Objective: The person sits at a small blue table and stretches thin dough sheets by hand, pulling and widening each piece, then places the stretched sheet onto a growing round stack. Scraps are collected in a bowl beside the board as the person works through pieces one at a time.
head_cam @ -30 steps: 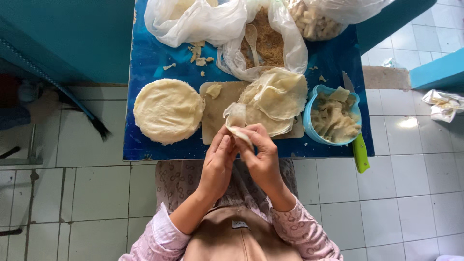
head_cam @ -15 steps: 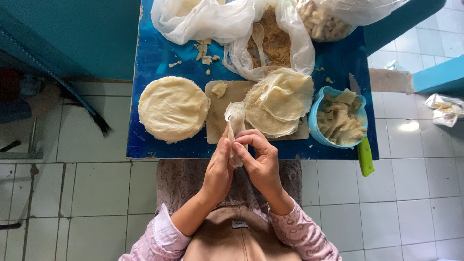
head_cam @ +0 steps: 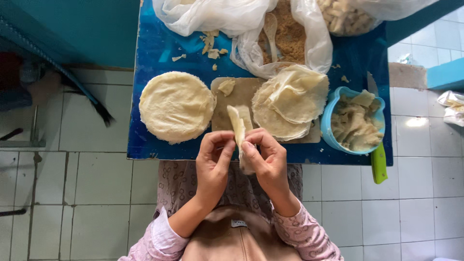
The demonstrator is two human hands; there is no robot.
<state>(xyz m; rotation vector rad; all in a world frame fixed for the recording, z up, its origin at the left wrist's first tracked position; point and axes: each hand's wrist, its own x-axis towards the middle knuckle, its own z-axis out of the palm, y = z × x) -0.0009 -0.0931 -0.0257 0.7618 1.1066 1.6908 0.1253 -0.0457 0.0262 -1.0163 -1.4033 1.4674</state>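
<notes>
Hands, left (head_cam: 215, 159) and right (head_cam: 268, 157), pinch folded wrapper (head_cam: 240, 130), long axis pointing toward table (head_cam: 159, 43).

A blue table (head_cam: 159, 43) carries a wooden board (head_cam: 227, 113) at its near middle. Left of the board lies a round stack of wrappers (head_cam: 176, 106); right of it a blue bowl (head_cam: 331, 113) and a green-handled knife (head_cam: 378, 162); behind it, plastic bags (head_cam: 241, 19).

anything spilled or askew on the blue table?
Yes. Pale scraps lie loose on the blue table beside the plastic bags. The green-handled knife overhangs the table's near edge. Both hands, left hand and right hand, pinch a folded wrapper.
</notes>
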